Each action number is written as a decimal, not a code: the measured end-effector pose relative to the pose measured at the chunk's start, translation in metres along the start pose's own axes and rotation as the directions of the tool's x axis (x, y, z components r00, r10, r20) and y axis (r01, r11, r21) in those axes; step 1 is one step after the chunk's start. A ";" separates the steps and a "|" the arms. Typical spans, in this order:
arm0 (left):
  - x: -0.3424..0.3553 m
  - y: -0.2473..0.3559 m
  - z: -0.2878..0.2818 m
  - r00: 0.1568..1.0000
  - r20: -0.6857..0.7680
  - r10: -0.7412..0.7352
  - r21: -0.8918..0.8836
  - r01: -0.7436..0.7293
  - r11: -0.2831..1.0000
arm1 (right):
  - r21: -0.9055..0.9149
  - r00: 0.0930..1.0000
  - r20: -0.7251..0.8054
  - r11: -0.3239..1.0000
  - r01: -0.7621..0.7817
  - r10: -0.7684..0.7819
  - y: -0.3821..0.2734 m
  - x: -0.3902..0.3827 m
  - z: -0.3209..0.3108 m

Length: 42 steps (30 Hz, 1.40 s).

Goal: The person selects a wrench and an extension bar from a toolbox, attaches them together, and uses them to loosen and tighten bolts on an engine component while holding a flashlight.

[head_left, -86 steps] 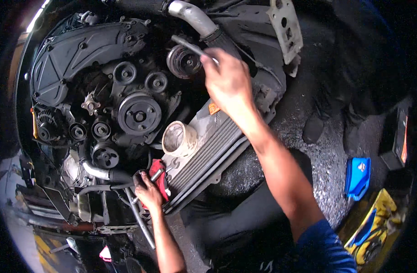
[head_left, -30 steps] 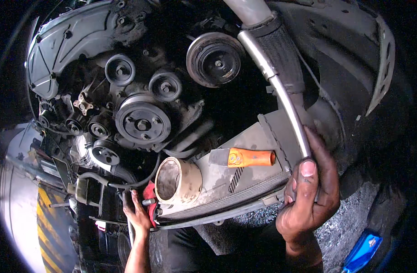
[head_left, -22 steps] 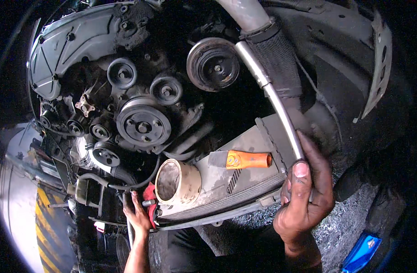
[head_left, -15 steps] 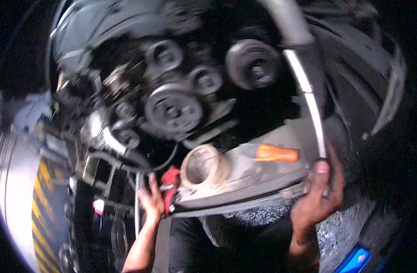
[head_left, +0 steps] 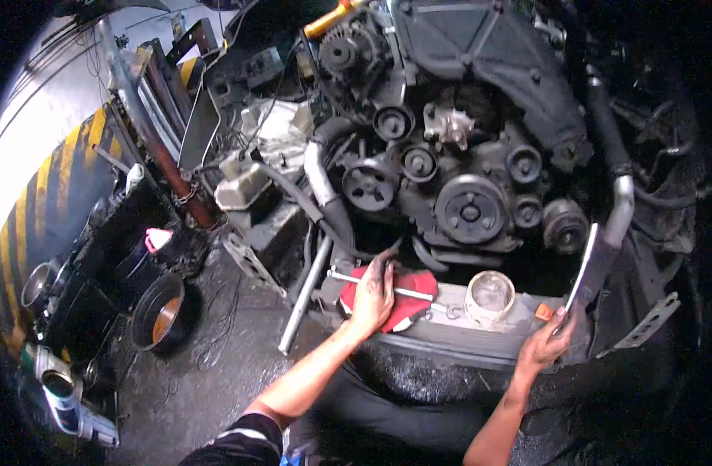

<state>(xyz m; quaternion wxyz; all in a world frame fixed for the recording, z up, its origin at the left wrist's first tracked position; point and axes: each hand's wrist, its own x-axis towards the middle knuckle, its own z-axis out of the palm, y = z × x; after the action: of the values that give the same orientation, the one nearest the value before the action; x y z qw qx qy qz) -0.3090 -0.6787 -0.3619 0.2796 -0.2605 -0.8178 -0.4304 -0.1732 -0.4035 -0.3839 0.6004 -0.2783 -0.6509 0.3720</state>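
My left hand lies over a red cloth item with black and white parts, on the panel before the engine. Its fingers point forward across a thin metal rod tool. Beside the cloth shows an open-end wrench. Right of that stands a round cream container. My right hand is closed round a long, slim bar, bright along one side and tilted up; its exact kind is unclear. Near those fingers shows an orange handle, partly hidden.
The engine's pulleys stand beyond the panel. Thick hoses with metal pipes flank it. A loose-looking pipe end juts toward me at left. On the floor are a black basin and a pink-and-white container.
The view has swung left and widened. My left hand has moved from left of the red cloth onto it and the rod. My right hand keeps the slim bar, now nearer the orange handle.
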 end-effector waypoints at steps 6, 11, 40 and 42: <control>0.056 0.065 -0.043 0.973 -0.230 0.028 -0.165 -0.068 0.984 | -0.200 0.973 0.060 0.952 0.230 -0.222 0.025 -0.004 0.011; 0.241 0.113 -0.130 0.836 -0.475 0.276 -0.079 -0.352 0.933 | -0.261 0.976 0.047 0.940 0.219 -0.214 0.025 -0.009 0.017; 0.572 -0.009 -0.202 0.918 0.124 0.376 0.754 -0.333 0.566 | -0.450 0.995 0.093 0.890 0.074 -0.036 0.011 -0.008 0.019; 0.564 -0.021 -0.218 0.908 0.033 0.418 0.745 -0.301 0.595 | -0.443 0.991 0.080 0.887 0.129 -0.104 0.013 -0.004 0.020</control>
<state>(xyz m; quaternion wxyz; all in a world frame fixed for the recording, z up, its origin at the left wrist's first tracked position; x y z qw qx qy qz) -0.6718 -0.7700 0.1139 0.4999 -0.2532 -0.8281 -0.0167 -0.1932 -0.4020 -0.3972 0.5238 -0.3591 -0.7504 0.1832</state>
